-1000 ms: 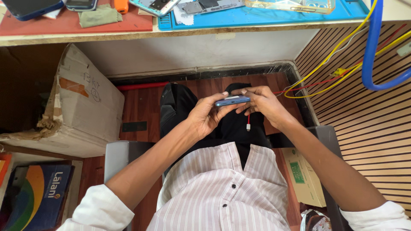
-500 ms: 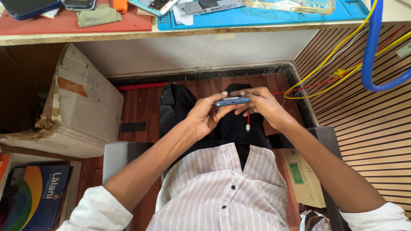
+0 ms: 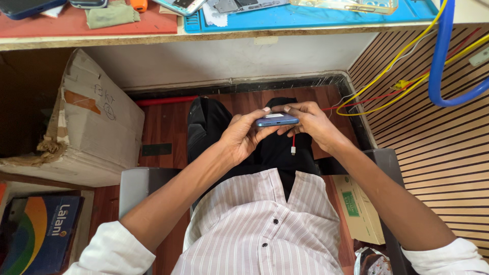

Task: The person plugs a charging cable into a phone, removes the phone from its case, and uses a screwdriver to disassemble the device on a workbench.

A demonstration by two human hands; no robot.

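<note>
we've got the blue phone [image 3: 276, 120] edge-up over our lap | left hand [image 3: 243, 136] and right hand [image 3: 310, 122] both pinching its ends | red cable [image 3: 293, 144] probably dangling underneath

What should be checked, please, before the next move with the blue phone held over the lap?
1. Left hand grips the blue phone: ok.
2. Right hand supports its other end: ok.
3. Phone held level, edge-on to the camera: ok.
4. Red cable hangs below the phone, its white plug loose: not ok.
5. Phone's screen condition: cannot tell.
6. Cardboard box stands apart from the hands: ok.
</note>
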